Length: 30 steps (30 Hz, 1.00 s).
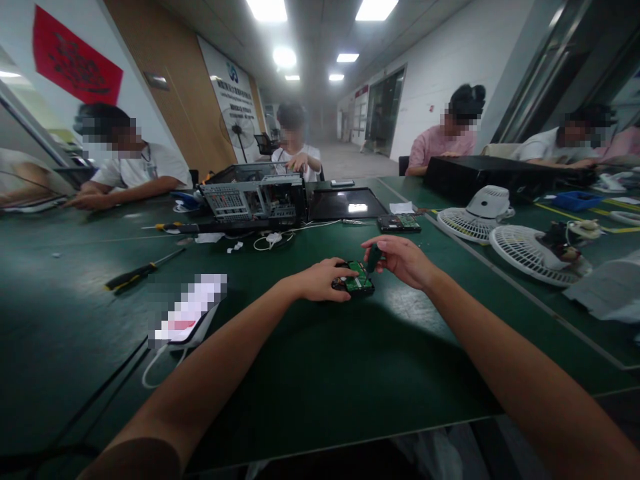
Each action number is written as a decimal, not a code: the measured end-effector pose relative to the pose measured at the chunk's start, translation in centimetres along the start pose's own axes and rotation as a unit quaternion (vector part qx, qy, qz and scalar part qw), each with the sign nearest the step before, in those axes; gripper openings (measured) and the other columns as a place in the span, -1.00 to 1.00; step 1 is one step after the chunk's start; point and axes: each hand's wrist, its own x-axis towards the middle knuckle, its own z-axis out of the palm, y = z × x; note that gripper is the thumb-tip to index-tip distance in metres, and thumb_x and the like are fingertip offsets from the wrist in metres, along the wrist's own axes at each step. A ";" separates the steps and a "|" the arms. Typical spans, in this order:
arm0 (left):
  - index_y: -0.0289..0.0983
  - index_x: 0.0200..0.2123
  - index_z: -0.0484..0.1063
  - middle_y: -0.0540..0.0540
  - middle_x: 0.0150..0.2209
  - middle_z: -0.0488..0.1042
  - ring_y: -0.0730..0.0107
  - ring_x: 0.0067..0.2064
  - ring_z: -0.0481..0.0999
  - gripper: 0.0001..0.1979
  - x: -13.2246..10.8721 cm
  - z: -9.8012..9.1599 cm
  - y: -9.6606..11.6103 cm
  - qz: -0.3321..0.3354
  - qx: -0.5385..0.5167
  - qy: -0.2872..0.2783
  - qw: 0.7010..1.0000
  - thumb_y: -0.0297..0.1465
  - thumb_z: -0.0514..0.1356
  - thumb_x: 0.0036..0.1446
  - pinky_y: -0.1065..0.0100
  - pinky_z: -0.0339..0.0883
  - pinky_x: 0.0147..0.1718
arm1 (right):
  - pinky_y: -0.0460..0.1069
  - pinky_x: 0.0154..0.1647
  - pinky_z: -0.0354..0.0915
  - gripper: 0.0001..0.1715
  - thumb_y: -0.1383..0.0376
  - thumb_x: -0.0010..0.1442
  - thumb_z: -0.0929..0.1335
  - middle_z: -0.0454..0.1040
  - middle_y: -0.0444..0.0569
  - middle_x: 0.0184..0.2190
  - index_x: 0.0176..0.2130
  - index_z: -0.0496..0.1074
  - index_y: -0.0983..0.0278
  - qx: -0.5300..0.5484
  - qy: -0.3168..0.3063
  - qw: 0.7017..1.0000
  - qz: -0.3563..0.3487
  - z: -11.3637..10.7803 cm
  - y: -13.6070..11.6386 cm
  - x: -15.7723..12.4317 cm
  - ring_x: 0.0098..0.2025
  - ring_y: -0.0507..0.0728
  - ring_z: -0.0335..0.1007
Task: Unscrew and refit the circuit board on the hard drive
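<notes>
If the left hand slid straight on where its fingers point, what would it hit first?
The left hand would probably meet the screwdriver in the right hand first, over the green circuit board; exact depth is unclear.

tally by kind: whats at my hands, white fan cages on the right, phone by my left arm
Hard drive at your left hand: 1
Screwdriver in your right hand: 1
White fan cages: 2
Phone: 1
Total: 5

Electronics workshop in an office-like room: long green surface point(300, 387) carrying opened computer case point(253, 201), circuit board point(361, 284), screwdriver point(134, 274) and fan parts point(525, 255); people point(145, 165) seated around; wall sign point(233, 90), ceiling lights point(376, 9).
</notes>
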 end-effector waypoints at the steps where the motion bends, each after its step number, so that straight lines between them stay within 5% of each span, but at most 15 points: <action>1: -0.06 0.37 0.27 -0.23 0.43 0.04 -0.21 0.38 0.15 -0.27 0.0 0.0 0.0 -0.001 0.001 0.000 1.000 0.02 0.26 0.18 -0.07 0.12 0.28 | -0.08 -0.40 0.37 -0.74 0.21 0.28 0.40 0.56 0.06 -0.25 -0.11 0.58 0.31 -0.003 0.005 1.000 -0.002 0.0 0.0 0.0 -0.25 0.08 0.48; 10: -0.04 0.37 0.26 -0.21 0.43 0.05 -0.20 0.37 0.16 -0.26 0.0 0.0 -0.1 0.004 0.001 -0.001 1.000 0.03 0.26 0.18 -0.05 0.14 0.27 | -0.07 -0.47 0.34 -0.83 0.22 0.23 0.44 0.58 0.05 -0.19 -0.20 0.44 0.25 0.027 -0.010 1.000 0.006 0.5 -0.2 -0.2 -0.19 0.16 0.54; 17: -0.05 0.36 0.27 -0.23 0.42 0.06 -0.20 0.37 0.16 -0.26 -0.1 -0.2 0.1 0.005 0.002 -0.003 1.000 0.02 0.26 0.18 -0.06 0.14 0.26 | -0.05 -0.45 0.38 -0.62 0.11 0.34 0.29 0.55 0.09 -0.22 -0.06 0.54 0.30 0.030 -0.023 0.999 0.004 0.1 0.0 0.1 -0.19 0.17 0.51; 30: -0.05 0.37 0.26 -0.22 0.44 0.04 -0.20 0.37 0.15 -0.26 -0.1 -0.2 0.1 0.006 -0.005 -0.002 1.000 0.02 0.26 0.18 -0.06 0.13 0.27 | -0.07 -0.44 0.32 -0.73 0.21 0.27 0.41 0.56 0.06 -0.15 -0.07 0.59 0.25 -0.017 -0.001 1.000 0.003 0.4 -0.4 -0.3 -0.19 0.12 0.47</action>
